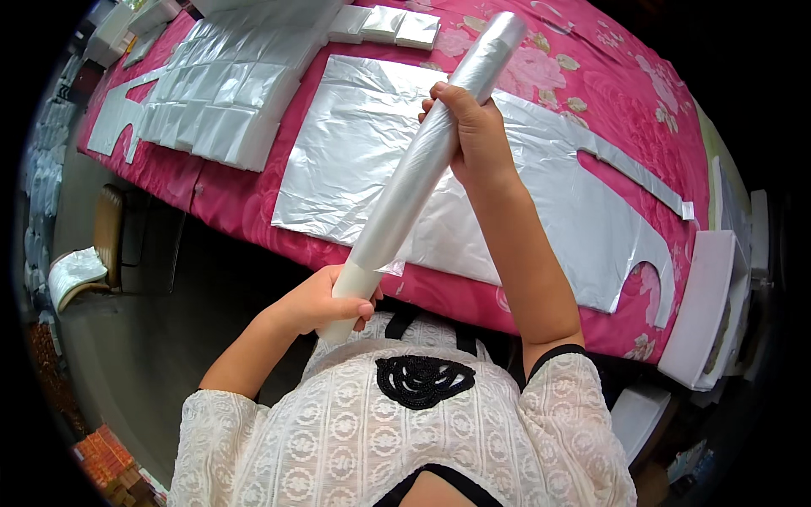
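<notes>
A long roll of clear plastic film slants across the view, held up over the near edge of the table. My left hand is closed round its lower end, where a whitish bare section shows. Higher up, my right hand wraps round the upper part, fingers partly hidden behind the roll. Under it on the cloth lies a flat, shiny stack of translucent plastic bags, with cut-out handles at its right end. Whether the roll touches the bags I cannot tell.
A pink floral cloth covers the table. Folded bag packs pile up at the far left, and smaller packs sit behind. A chair stands on the left floor. White boxes line the right edge.
</notes>
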`<state>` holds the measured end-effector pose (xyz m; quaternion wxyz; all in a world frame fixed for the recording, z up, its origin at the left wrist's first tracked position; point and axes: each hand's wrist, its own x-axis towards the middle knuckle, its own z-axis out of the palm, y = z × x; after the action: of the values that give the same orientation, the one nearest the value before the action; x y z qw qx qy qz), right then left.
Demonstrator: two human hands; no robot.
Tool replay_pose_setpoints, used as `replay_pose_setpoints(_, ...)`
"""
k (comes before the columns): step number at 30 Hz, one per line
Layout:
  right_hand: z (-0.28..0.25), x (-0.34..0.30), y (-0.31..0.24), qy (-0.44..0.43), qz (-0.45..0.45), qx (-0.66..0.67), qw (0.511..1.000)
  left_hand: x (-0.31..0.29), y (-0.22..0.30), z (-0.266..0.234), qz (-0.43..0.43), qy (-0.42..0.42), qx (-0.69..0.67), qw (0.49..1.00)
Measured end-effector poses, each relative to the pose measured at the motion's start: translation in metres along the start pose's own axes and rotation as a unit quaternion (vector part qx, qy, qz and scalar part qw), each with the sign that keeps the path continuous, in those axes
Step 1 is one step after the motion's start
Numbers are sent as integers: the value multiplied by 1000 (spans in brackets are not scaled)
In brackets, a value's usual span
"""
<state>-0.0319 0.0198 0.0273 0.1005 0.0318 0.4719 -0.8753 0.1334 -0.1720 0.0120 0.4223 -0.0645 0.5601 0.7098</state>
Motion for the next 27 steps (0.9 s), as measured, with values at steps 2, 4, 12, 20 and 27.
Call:
replay_pose_setpoints(2, -12, 0, -12, 15, -3, 31, 999, -1, -6, 0, -8, -70, -45, 997)
replay_pose_setpoints(4, -18, -7, -12, 22, -2, 31, 999, -1, -7, 2, -19, -122, -85, 989)
replay_pose_setpoints(12, -24, -32, 2, -55, -19, 165, 985, 12, -1, 5, 11, -193, -61, 979)
replay_pose_setpoints(20, -22, -51, 30, 28, -14, 43, 999, 50, -3, 13, 147, 110, 165, 969)
replay_pose_setpoints(27, -99, -23, 29, 119, -6, 32, 992, 28, -26, -5, -56, -21, 57, 997)
